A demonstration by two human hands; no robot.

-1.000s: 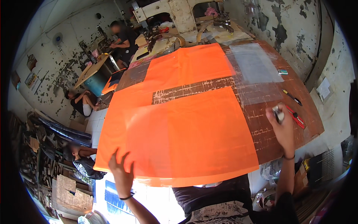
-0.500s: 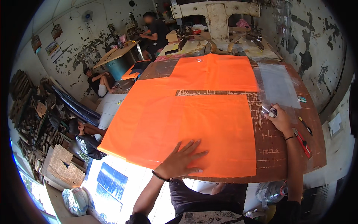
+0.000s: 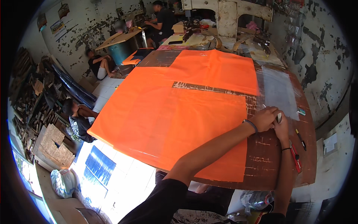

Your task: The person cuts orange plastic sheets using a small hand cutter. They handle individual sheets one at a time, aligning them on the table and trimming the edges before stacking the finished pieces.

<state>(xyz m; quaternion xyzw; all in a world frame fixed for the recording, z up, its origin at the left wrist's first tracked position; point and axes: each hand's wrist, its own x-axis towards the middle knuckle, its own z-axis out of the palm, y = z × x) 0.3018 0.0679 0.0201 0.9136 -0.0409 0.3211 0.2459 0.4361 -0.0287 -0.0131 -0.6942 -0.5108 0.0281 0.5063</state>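
My right hand is closed around a small roll of clear tape at the right of the brown table. Crossing in front of me, my left forearm passes over the orange sheet. My left hand meets the right one, its fingers closed against the roll; the fingertips are partly hidden. Flat on the table lies the orange sheet, with a second orange panel beyond a narrow bare strip. A translucent plastic sheet lies just beyond my hands.
A red cutter, a black-and-yellow pen and a small green-and-white block lie along the table's right side. Behind the table stands a large pale metal machine. People sit at left, and another person stands farther back.
My left hand has lifted off the orange sheet and moved right to join my right hand at the tape roll. The view has shifted slightly.
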